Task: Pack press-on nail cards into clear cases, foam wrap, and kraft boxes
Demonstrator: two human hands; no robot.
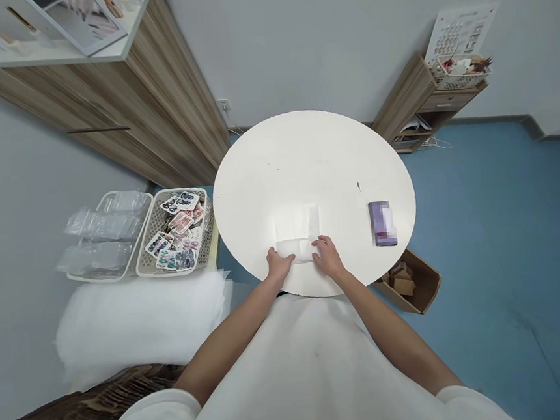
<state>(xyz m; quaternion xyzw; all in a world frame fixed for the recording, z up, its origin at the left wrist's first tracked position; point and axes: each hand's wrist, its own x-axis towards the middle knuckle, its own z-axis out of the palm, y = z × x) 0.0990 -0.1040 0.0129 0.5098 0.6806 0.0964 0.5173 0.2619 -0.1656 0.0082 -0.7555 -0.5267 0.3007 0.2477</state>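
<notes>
Clear bags (109,223) are lying in one white basket (94,278), nail cards (181,222) are filling second basket (207,232); stack of white sheets (142,320) is lying nearer. Left hand (279,264) is resting at near left corner of thin white wrap (291,223), thumb and fingers parted; cannot tell if gripping. Wrap is lying near front of white counter (304,149), near end looking folded. Right hand (327,256) is touching wrap's right edge, fingers curling; cannot tell if pinching. Blurred purple pack (382,224) is lying toward counter's right edge. Cardboard box (428,281) is standing below.
</notes>
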